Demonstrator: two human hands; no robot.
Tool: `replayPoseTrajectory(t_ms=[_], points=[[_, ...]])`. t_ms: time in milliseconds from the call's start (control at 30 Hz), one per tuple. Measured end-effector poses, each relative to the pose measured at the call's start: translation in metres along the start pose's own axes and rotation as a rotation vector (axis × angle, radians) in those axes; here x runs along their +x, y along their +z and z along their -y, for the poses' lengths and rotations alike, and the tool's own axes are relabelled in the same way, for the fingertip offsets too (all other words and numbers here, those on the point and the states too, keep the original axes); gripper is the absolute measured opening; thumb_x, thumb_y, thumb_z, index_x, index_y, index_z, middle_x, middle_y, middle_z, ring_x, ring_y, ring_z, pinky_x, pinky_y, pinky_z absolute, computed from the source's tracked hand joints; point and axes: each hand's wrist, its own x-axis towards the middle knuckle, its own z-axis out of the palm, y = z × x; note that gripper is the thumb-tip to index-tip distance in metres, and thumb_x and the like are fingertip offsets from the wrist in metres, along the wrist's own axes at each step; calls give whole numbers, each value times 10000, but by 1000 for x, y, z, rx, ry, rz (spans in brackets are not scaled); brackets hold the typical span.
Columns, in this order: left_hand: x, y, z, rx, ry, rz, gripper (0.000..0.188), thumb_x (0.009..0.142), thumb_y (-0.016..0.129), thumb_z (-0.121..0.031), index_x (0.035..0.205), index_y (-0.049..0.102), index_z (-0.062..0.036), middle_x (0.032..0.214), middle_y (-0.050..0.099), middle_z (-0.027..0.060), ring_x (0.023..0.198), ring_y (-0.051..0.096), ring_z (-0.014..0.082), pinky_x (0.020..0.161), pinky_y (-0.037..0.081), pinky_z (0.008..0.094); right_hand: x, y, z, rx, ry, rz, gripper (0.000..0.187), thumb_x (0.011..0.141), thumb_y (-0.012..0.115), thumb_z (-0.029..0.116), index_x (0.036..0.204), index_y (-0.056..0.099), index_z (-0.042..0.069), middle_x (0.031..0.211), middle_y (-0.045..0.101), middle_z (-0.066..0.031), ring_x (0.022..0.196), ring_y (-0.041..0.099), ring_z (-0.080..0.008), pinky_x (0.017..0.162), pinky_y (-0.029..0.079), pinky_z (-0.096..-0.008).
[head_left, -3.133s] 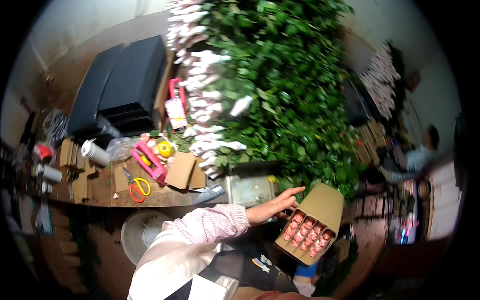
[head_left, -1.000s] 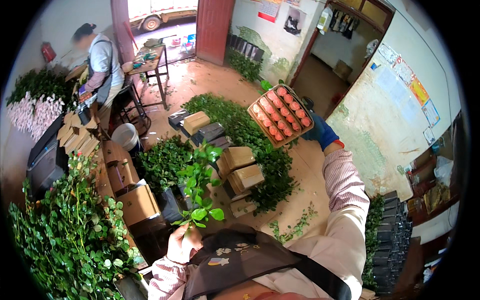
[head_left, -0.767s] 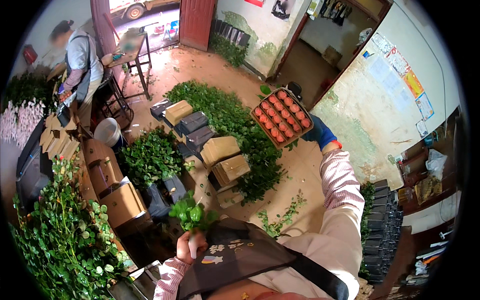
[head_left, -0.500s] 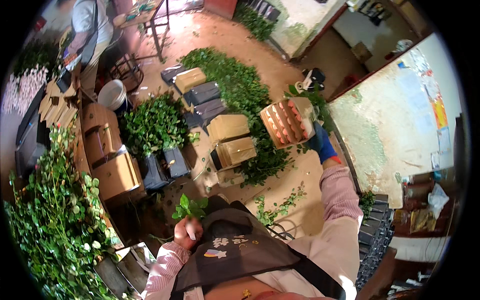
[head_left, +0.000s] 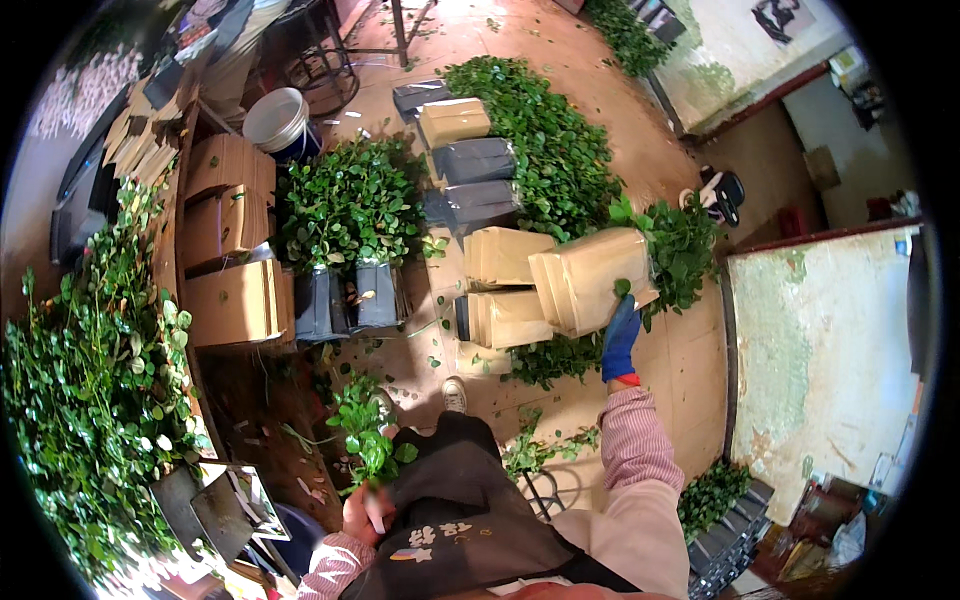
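Observation:
My right hand, in a blue glove with a red cuff, grips the lower right edge of a cardboard-wrapped flower bundle. Its smooth tan side faces up, and leafy stems stick out at its right. The bundle overlaps other tan wrapped bundles on the floor; whether it rests on them I cannot tell. Low on the left, my bare left hand is closed around a leafy green stem, close to my dark apron. A pale strip shows at its fingers.
Dark and tan wrapped bundles lie in a row with foliage behind. At left, a bench carries cardboard sleeves and heaped stems. White buckets stand near a co-worker. A wall borders the right side.
The bundle in my right hand has turned from showing rows of pink-orange flower heads to its plain side, and come nearer the floor bundles. My left hand keeps the stem. The view has shifted.

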Motion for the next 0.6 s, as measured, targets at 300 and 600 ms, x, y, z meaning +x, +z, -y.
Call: replayPoseTrajectory(t_ms=[300, 600], points=[[10, -37, 45, -277, 45, -321, 294, 1034, 528, -340, 952, 552, -59, 792, 566, 94, 642, 522, 211, 600, 467, 345, 125, 195, 10, 115, 128, 20, 515, 990, 576, 469, 1083, 622, -35, 971, 669, -120, 827, 636, -236, 694, 506, -394], [0, -48, 73, -367, 158, -292, 324, 1056, 471, -358, 930, 554, -72, 765, 579, 73, 626, 529, 200, 574, 458, 339, -33, 276, -9, 49, 485, 940, 274, 1002, 585, 389, 1049, 609, 120, 788, 602, -32, 695, 628, -197, 619, 543, -386]])
